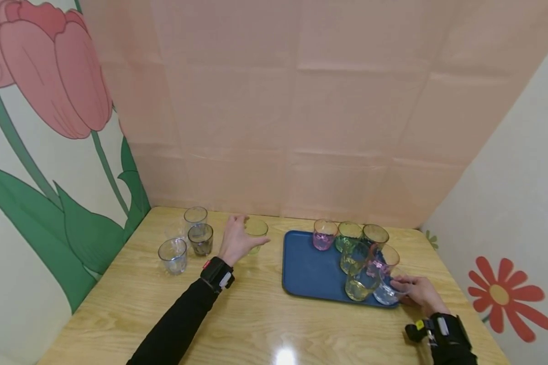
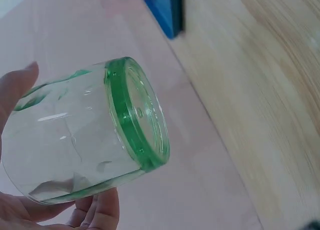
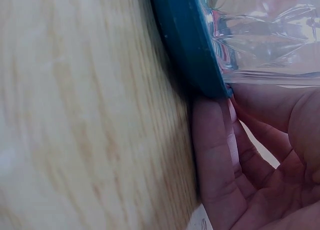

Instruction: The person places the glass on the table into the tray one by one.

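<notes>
My left hand (image 1: 235,242) grips a pale green glass tumbler (image 1: 257,228), thumb on one side and fingers on the other. In the left wrist view, the thick green base of the tumbler (image 2: 131,113) shows, apparently clear of the table. At the front right corner of a blue tray (image 1: 308,263), my right hand (image 1: 421,293) pinches the rim. The right wrist view shows the thumb above the tray edge (image 3: 192,45) and a finger low against the tabletop. Right beside this hand, a clear glass (image 1: 386,293) stands on the tray.
Several tinted glasses, among them a pink one (image 1: 324,235), a green one (image 1: 348,234) and a yellowish one (image 1: 360,286), stand on the tray. Left of my left hand, a clear glass (image 1: 173,256), a grey glass (image 1: 201,240) and another clear glass (image 1: 195,215) stand on the wooden table (image 1: 237,324).
</notes>
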A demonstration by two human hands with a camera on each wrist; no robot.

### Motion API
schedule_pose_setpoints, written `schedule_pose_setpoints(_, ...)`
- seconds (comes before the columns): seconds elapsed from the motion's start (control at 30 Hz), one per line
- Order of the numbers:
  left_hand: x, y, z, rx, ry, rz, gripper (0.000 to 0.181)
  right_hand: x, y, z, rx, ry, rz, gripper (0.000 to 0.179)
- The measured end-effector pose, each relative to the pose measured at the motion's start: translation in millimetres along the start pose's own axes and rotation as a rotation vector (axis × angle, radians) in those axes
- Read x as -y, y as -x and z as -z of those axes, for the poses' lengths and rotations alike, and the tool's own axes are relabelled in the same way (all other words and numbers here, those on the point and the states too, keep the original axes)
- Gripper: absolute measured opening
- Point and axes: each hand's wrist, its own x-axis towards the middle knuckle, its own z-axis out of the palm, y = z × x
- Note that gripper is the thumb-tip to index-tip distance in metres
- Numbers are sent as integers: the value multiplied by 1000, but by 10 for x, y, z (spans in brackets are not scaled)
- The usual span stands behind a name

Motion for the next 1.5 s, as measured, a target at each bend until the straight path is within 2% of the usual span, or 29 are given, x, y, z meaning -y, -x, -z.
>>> schedule_pose_setpoints(0.1,-61,-38,-118,44,24,6,86,-11,5,-1,-2,-7,4,37)
schedule_pose_setpoints(0.33,-189,-95,-367,152,155,-6,85,-18,12,-12,10,-20,-1,37)
schedule_pose_setpoints(0.5,-206,-135,-535,209,149,-19,90,-2,10,-15,4,-21,-21,37)
schedule_pose_setpoints(0.73,-284,-129,-701,224,101,26,93,1,10,-9,4,-21,-12,35)
schedule_pose_setpoints(0.93,-403,-112,-865,269,51,4,93,-11,11,5,6,-11,1,36)
schedule_pose_setpoints(1.1,-482,-128,-1029,325,65,-3,92,-13,12,-1,-5,-39,5,35)
schedule_pose_setpoints(1.27,-525,-122,-1173,360,90,21,95,3,38,-14,-9,-59,12,34)
schedule_pose_setpoints(1.5,-584,-75,-1320,345,126,46,88,21,54,-23,-10,-37,12,39)
